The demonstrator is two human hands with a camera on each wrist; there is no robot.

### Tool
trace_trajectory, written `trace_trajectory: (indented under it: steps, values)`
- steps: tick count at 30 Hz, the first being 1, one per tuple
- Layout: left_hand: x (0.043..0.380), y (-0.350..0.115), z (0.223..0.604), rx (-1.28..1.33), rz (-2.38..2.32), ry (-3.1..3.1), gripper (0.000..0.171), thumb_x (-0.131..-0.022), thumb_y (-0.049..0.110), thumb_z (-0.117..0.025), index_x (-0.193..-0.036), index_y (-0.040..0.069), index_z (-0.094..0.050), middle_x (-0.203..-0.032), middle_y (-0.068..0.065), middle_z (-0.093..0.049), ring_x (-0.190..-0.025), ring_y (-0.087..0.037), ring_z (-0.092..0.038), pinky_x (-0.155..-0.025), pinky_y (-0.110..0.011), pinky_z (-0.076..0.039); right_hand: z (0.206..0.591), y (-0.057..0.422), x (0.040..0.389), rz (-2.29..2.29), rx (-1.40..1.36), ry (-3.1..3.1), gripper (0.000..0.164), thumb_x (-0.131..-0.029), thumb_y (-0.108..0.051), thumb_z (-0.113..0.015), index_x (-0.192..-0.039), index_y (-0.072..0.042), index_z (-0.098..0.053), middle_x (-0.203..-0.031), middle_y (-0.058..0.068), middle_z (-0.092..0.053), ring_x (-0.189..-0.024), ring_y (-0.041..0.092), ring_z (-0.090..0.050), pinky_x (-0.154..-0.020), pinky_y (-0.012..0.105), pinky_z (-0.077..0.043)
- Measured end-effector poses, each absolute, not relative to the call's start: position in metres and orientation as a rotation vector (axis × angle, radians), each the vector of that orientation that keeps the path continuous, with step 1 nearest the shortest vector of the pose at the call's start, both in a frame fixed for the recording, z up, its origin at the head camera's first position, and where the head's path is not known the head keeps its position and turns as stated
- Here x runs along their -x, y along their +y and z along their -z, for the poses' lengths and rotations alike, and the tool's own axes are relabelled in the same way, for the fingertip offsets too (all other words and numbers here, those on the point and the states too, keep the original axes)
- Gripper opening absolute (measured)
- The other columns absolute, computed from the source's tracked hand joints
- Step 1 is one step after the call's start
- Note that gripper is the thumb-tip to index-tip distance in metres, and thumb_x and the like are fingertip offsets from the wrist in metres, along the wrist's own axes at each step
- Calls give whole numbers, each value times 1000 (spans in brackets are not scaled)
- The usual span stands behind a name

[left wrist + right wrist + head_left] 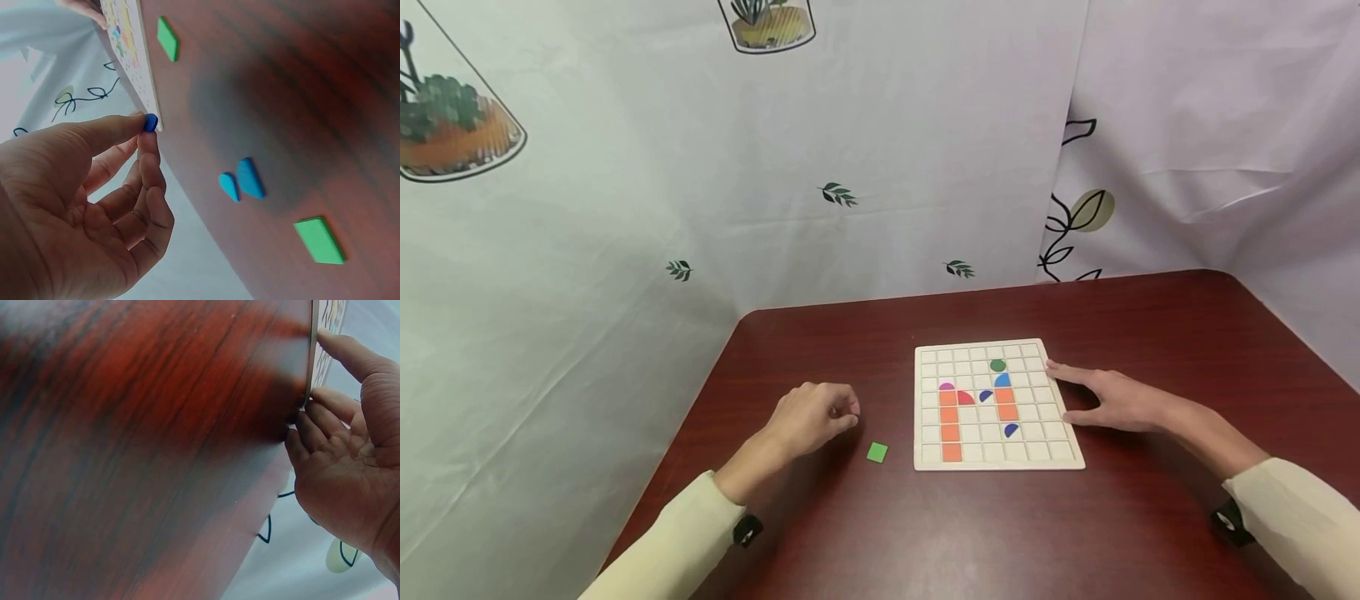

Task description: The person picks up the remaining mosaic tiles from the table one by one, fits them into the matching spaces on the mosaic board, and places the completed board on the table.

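A small dark blue piece (150, 122) is pinched between thumb and fingertips of my left hand (808, 417), left of the board. The white grid board (1000, 465) carries orange squares (950, 432), a red quarter-round piece (966, 398), a pink piece (947, 387), a green disc (997, 365), a light blue piece (1002, 381) and dark blue half-rounds (1011, 430). On the board's right edge rest the thumb and fingertips of my right hand (1112, 402), its fingers extended. A green square (877, 452) lies between left hand and board.
In the left wrist view, two blue pieces (250, 179) and another green piece (319, 240) lie on the dark red table (985, 533); the head view does not show them. A patterned white curtain (895, 150) hangs behind the table.
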State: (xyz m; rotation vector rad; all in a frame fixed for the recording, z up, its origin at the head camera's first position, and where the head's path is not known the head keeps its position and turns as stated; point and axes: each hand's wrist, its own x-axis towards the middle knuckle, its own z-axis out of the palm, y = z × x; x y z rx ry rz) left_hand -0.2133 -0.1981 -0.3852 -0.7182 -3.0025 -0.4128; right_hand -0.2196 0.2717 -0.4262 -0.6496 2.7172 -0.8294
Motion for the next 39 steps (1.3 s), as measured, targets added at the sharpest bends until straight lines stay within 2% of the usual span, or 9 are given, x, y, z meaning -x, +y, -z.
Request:
trace_trajectory:
  steps: [17, 27, 39]
  values:
    - [226, -158, 368, 730, 419, -2974, 13, -94, 24, -80, -89, 27, -69, -77, 18, -65, -67, -5, -57, -60, -33, -47, 427, 272, 220, 828, 658, 2713, 90, -93, -42, -83, -163, -5, -40, -167, 24, -34, -145, 50, -40, -109, 68, -39]
    - [232, -125, 368, 786, 410, -2963, 10, -94, 21, -78, -88, 23, -70, -75, 14, -63, -65, -7, -56, -57, -29, -45, 428, 273, 221, 812, 645, 2716, 91, -92, -43, -83, -163, -6, -40, -167, 25, -35, -143, 50, -41, -107, 67, -41]
    - [236, -84, 373, 896, 461, -2986, 4, -97, 22, -76, -94, 22, -73, -85, 13, -71, -69, -7, -58, -60, -28, -46, 427, 272, 222, 823, 653, 2708, 90, -92, -41, -83, -163, -4, -40, -167, 24, -35, -143, 49, -41, -108, 66, -41]
